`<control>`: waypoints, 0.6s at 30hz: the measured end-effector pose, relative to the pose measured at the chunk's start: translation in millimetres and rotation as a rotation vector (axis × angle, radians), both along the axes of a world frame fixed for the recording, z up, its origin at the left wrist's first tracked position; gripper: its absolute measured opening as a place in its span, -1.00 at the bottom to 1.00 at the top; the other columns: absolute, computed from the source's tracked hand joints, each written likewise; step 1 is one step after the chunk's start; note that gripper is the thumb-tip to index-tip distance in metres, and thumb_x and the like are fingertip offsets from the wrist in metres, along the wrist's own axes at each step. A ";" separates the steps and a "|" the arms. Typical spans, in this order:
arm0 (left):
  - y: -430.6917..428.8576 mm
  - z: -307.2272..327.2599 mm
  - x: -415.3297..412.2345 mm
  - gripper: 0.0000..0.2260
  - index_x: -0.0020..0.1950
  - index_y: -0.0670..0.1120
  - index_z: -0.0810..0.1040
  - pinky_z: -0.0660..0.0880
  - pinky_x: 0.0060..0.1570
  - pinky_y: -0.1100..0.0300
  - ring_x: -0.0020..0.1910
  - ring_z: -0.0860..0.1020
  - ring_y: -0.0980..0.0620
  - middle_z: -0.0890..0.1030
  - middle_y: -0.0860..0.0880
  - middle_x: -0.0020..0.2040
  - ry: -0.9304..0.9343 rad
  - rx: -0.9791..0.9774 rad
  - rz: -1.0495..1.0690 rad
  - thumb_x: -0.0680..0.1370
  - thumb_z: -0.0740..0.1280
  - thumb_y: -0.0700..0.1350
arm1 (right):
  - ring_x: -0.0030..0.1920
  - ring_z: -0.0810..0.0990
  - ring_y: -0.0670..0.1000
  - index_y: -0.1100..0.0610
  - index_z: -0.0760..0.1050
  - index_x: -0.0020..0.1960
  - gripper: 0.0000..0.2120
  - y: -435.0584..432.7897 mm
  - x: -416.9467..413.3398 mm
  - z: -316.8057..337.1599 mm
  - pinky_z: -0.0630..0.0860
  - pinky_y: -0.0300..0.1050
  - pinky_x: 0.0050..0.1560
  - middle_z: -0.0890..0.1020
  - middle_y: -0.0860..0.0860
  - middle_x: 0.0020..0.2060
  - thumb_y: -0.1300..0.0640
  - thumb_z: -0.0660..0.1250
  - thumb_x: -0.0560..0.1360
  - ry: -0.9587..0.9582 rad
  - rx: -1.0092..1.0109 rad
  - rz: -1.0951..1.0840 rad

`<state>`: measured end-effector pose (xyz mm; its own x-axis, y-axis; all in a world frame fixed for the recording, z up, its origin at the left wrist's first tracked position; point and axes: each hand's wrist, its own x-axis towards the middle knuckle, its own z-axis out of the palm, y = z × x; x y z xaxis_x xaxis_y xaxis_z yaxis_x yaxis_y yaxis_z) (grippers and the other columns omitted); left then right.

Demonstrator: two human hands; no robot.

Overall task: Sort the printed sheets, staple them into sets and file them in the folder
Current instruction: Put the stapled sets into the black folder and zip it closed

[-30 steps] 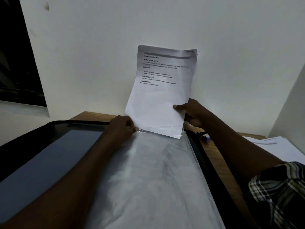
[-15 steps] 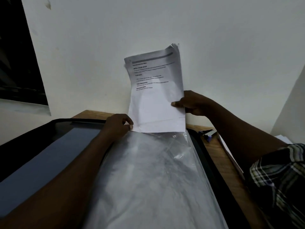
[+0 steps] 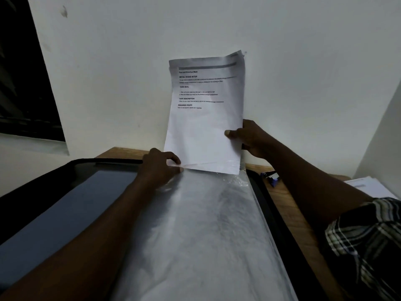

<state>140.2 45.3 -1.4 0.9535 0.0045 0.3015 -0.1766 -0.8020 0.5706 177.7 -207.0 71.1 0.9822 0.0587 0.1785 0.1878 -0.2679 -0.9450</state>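
Observation:
A set of printed sheets (image 3: 206,118) stands upright against the wall, its bottom edge at the mouth of a clear plastic sleeve (image 3: 201,235). My right hand (image 3: 247,137) grips the set's right edge, thumb on the front. My left hand (image 3: 160,167) pinches the sleeve's top edge at its left corner, just below the sheets. The sleeve lies in an open black folder (image 3: 54,209) spread across the desk. A blue stapler (image 3: 271,178) lies right of the folder, partly hidden by my right arm.
A stack of more printed sheets (image 3: 368,187) lies at the right on the wooden desk (image 3: 288,205). The white wall stands close behind the desk. A dark panel (image 3: 23,83) hangs on the wall at the left.
The set of sheets has turned and tilted from frame to frame over the sleeve's mouth. Its lower edge now sits behind the sleeve's top film. My left hand stayed at the sleeve's top edge.

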 end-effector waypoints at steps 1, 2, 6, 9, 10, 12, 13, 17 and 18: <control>-2.2 1.9 -0.6 -0.82 -0.18 0.22 0.52 0.50 0.16 -0.06 0.14 0.50 -0.19 0.49 -0.12 0.06 0.038 0.053 -0.009 0.41 0.52 0.11 | 0.03 0.56 0.11 0.15 0.44 0.19 -0.75 0.2 -1.4 -2.2 0.53 0.05 0.10 0.58 0.13 0.07 0.28 0.34 0.54 -0.005 -0.010 -0.009; -4.6 3.2 -0.5 -0.80 -0.11 0.22 0.51 0.47 0.20 -0.08 0.17 0.48 -0.20 0.46 -0.12 0.06 0.072 0.110 -0.015 0.41 0.51 0.15 | 0.01 0.56 0.11 0.15 0.44 0.19 -0.76 -0.6 -3.5 -5.6 0.53 0.07 0.10 0.58 0.13 0.06 0.28 0.34 0.53 -0.011 -0.016 -0.019; -15.7 -3.7 -0.7 -0.73 0.08 0.17 0.47 0.32 0.31 -0.06 0.29 0.42 -0.20 0.51 -0.11 0.17 0.066 0.249 0.031 0.48 0.34 0.27 | -0.12 0.57 0.01 0.16 0.45 0.20 -0.76 -3.9 -15.7 -20.0 0.55 -0.07 -0.07 0.59 0.04 -0.09 0.28 0.32 0.55 -0.013 0.010 -0.038; -20.7 -13.6 -10.6 -0.77 0.18 0.13 0.47 0.17 0.36 -0.07 0.39 0.32 -0.12 0.42 -0.08 0.32 0.026 0.259 0.046 0.58 0.29 0.17 | -0.11 0.57 0.02 0.22 0.45 0.28 -0.68 -10.8 -27.6 -25.9 0.53 -0.08 -0.04 0.59 0.06 -0.05 0.27 0.34 0.54 -0.022 -0.041 -0.073; -20.9 -14.8 -13.0 -0.78 0.17 0.13 0.47 0.14 0.38 -0.08 0.42 0.30 -0.11 0.38 -0.07 0.37 0.016 0.246 0.023 0.57 0.30 0.16 | -0.06 0.58 0.05 0.24 0.44 0.30 -0.66 -12.4 -32.1 -26.7 0.55 -0.03 0.04 0.59 0.09 0.00 0.26 0.35 0.54 -0.018 -0.053 -0.087; -19.1 -15.3 -20.1 -0.79 0.16 0.13 0.49 0.10 0.42 -0.10 0.46 0.25 -0.09 0.28 -0.05 0.45 0.008 0.202 -0.019 0.56 0.34 0.13 | 0.01 0.58 0.10 0.23 0.43 0.31 -0.64 -15.2 -38.6 -28.4 0.55 0.04 0.13 0.58 0.13 0.08 0.24 0.36 0.54 0.010 -0.062 -0.100; -18.3 -15.5 -24.1 -0.79 0.15 0.12 0.49 0.09 0.43 -0.10 0.47 0.24 -0.08 0.25 -0.04 0.47 0.015 0.187 -0.036 0.55 0.35 0.11 | -0.01 0.58 0.07 0.20 0.43 0.30 -0.66 -16.6 -41.6 -30.1 0.57 0.00 0.08 0.58 0.11 0.07 0.23 0.36 0.54 0.021 -0.063 -0.105; -19.3 -13.6 -38.2 -0.86 0.06 0.16 0.52 0.12 0.44 -0.02 0.44 0.26 -0.06 0.28 -0.01 0.41 -0.004 0.172 -0.093 0.53 0.39 0.09 | -0.05 0.60 0.05 0.19 0.45 0.18 -0.76 -22.6 -51.5 -37.7 0.62 -0.05 -0.10 0.61 0.11 0.05 0.22 0.38 0.53 0.130 -0.004 -0.105; -19.3 -13.2 -39.8 -0.88 0.01 0.18 0.51 0.14 0.44 -0.01 0.43 0.27 -0.06 0.30 0.00 0.38 0.007 0.165 -0.099 0.52 0.41 0.09 | 0.04 0.62 0.12 0.22 0.46 0.22 -0.71 -24.7 -53.0 -40.9 0.61 0.08 0.03 0.60 0.15 0.12 0.22 0.39 0.52 0.157 0.014 -0.109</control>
